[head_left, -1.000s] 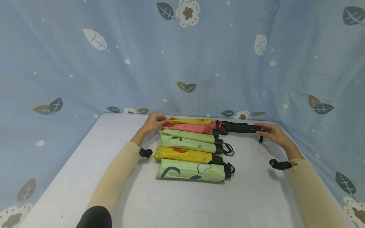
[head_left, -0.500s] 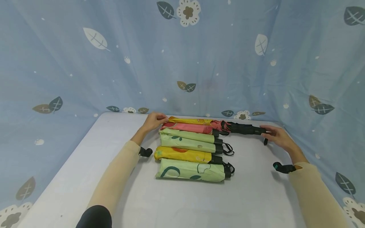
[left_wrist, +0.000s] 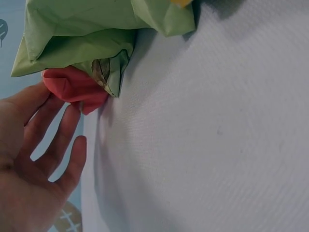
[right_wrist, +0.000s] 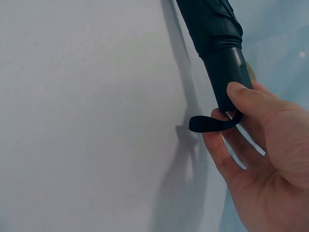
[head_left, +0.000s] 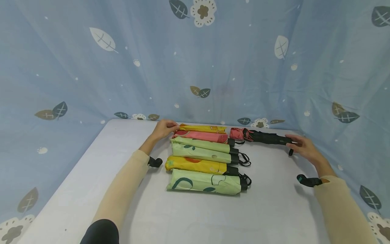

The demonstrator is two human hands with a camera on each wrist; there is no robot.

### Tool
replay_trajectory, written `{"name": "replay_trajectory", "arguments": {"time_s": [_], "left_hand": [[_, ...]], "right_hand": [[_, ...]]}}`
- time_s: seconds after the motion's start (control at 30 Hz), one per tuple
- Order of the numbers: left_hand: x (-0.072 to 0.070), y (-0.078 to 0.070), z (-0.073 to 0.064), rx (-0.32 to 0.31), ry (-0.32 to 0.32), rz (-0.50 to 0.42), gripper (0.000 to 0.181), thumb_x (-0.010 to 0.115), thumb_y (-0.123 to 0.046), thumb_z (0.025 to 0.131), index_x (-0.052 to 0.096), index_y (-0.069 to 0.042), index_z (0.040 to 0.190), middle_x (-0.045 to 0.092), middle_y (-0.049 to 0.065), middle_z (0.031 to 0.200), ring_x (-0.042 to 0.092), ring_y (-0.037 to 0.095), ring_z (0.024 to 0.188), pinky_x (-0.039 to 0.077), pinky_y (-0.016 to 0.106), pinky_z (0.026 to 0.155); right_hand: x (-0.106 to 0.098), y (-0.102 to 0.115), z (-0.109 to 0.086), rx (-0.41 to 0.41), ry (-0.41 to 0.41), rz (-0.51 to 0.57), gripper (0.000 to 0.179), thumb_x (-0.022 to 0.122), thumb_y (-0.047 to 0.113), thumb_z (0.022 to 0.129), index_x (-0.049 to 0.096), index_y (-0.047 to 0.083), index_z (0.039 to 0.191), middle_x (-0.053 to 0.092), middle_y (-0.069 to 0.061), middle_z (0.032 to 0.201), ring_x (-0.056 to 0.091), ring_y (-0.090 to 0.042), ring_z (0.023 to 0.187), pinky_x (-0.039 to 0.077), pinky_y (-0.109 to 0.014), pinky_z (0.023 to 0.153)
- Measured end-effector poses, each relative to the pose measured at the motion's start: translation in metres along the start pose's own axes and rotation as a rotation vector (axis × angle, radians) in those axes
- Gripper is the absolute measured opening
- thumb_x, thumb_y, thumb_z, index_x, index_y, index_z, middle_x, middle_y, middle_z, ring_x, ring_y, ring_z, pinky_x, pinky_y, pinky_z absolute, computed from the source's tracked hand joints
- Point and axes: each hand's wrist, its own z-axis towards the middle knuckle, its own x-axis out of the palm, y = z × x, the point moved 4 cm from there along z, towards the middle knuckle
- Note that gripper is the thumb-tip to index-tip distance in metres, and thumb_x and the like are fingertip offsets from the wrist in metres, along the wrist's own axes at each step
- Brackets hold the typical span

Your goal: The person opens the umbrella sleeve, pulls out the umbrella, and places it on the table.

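Observation:
In the head view my right hand (head_left: 306,146) pinches the handle end of a black folded umbrella (head_left: 269,137) with a bunched red far end. Seen from the right wrist, the thumb presses the black handle (right_wrist: 229,79) and a short wrist strap (right_wrist: 207,124) hangs below it. My left hand (head_left: 164,129) pinches the left end of a flat yellow umbrella cover (head_left: 204,128) at the back of a row. Up close in the left wrist view, its fingers lie by the end of a red umbrella (left_wrist: 75,87), which hides the yellow cover.
In front of the cover lie the red umbrella (head_left: 202,136), two light green umbrellas, a yellow umbrella (head_left: 195,165) and a larger green one (head_left: 204,182), handles to the right. A blue patterned curtain (head_left: 225,67) hangs behind the white table (head_left: 195,220).
My right hand has moved right with the black umbrella. Its red end has come away from the yellow cover, leaving a small gap. The left hand has stayed at the cover's end.

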Motion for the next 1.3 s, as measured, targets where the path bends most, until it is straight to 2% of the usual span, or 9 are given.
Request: {"name": "replay_trajectory", "arguments": {"time_s": [0.2, 0.3, 0.37, 0.43, 0.5, 0.53, 0.83, 1.07, 1.3], "left_hand": [[0.001, 0.001, 0.001, 0.003, -0.005, -0.014, 0.025, 0.066, -0.027, 0.095, 0.074, -0.006, 0.107, 0.074, 0.015, 0.103, 0.07, 0.029, 0.099, 0.055, 0.045, 0.089], [0.003, 0.002, 0.002, -0.013, -0.005, -0.035, 0.024, 0.066, -0.028, 0.095, 0.075, -0.008, 0.106, 0.075, 0.014, 0.103, 0.07, 0.027, 0.098, 0.055, 0.043, 0.086], [0.004, 0.002, 0.002, -0.023, -0.001, -0.042, 0.024, 0.066, -0.029, 0.095, 0.074, -0.009, 0.106, 0.075, 0.013, 0.103, 0.07, 0.027, 0.099, 0.055, 0.042, 0.085], [0.004, 0.001, 0.002, -0.031, 0.005, -0.046, 0.024, 0.066, -0.029, 0.095, 0.074, -0.009, 0.107, 0.075, 0.013, 0.104, 0.069, 0.026, 0.099, 0.055, 0.04, 0.083], [0.004, -0.001, 0.001, -0.035, 0.008, -0.041, 0.024, 0.065, -0.029, 0.096, 0.074, -0.009, 0.108, 0.074, 0.013, 0.105, 0.069, 0.026, 0.1, 0.055, 0.039, 0.083], [0.003, -0.002, 0.0, -0.037, 0.009, -0.04, 0.025, 0.065, -0.028, 0.096, 0.074, -0.009, 0.108, 0.074, 0.014, 0.105, 0.069, 0.027, 0.1, 0.055, 0.039, 0.082], [0.002, -0.001, 0.001, -0.026, 0.017, -0.04, 0.025, 0.066, -0.029, 0.095, 0.074, -0.01, 0.109, 0.074, 0.013, 0.106, 0.068, 0.026, 0.101, 0.054, 0.034, 0.079], [0.002, -0.001, 0.002, -0.017, 0.017, -0.037, 0.025, 0.065, -0.029, 0.095, 0.074, -0.01, 0.109, 0.074, 0.013, 0.105, 0.069, 0.026, 0.099, 0.054, 0.035, 0.078], [0.004, -0.001, 0.001, -0.006, 0.025, -0.043, 0.025, 0.065, -0.028, 0.096, 0.074, -0.01, 0.11, 0.074, 0.013, 0.104, 0.069, 0.026, 0.097, 0.055, 0.037, 0.08]], "right_hand": [[0.001, -0.007, -0.001, 0.033, -0.006, -0.008, 0.06, 0.056, 0.031, 0.101, 0.038, -0.001, 0.148, 0.04, -0.033, 0.145, 0.044, 0.025, 0.091, 0.049, -0.014, 0.071], [0.002, -0.008, 0.001, 0.045, -0.007, -0.034, 0.06, 0.056, 0.032, 0.101, 0.038, 0.001, 0.149, 0.038, -0.034, 0.147, 0.057, 0.007, 0.099, 0.049, -0.013, 0.07], [0.002, -0.007, 0.002, 0.052, -0.006, -0.049, 0.06, 0.055, 0.033, 0.101, 0.037, 0.002, 0.149, 0.037, -0.034, 0.148, 0.061, -0.016, 0.109, 0.048, -0.012, 0.07], [0.002, -0.007, 0.003, 0.049, -0.009, -0.054, 0.059, 0.054, 0.032, 0.102, 0.037, 0.002, 0.149, 0.037, -0.034, 0.148, 0.055, -0.041, 0.119, 0.048, -0.013, 0.07], [0.003, -0.008, 0.003, 0.038, -0.01, -0.059, 0.057, 0.054, 0.03, 0.102, 0.038, 0.001, 0.148, 0.037, -0.034, 0.148, 0.056, -0.045, 0.118, 0.049, -0.014, 0.07], [0.003, -0.008, 0.003, 0.033, -0.01, -0.059, 0.056, 0.053, 0.029, 0.102, 0.038, 0.0, 0.148, 0.037, -0.034, 0.148, 0.049, -0.053, 0.122, 0.049, -0.015, 0.069], [0.005, -0.013, 0.007, 0.025, -0.014, -0.102, 0.05, 0.053, 0.024, 0.103, 0.042, -0.002, 0.145, 0.04, -0.033, 0.146, 0.051, -0.055, 0.12, 0.05, -0.018, 0.067], [0.01, -0.01, 0.01, 0.088, 0.022, -0.129, 0.05, 0.049, 0.022, 0.104, 0.038, -0.002, 0.147, 0.037, -0.036, 0.147, 0.05, -0.054, 0.12, 0.049, -0.022, 0.064], [0.013, -0.006, 0.015, 0.136, 0.001, -0.177, 0.047, 0.047, 0.013, 0.104, 0.038, -0.005, 0.146, 0.037, -0.038, 0.145, 0.054, -0.05, 0.115, 0.051, -0.024, 0.062]]}}
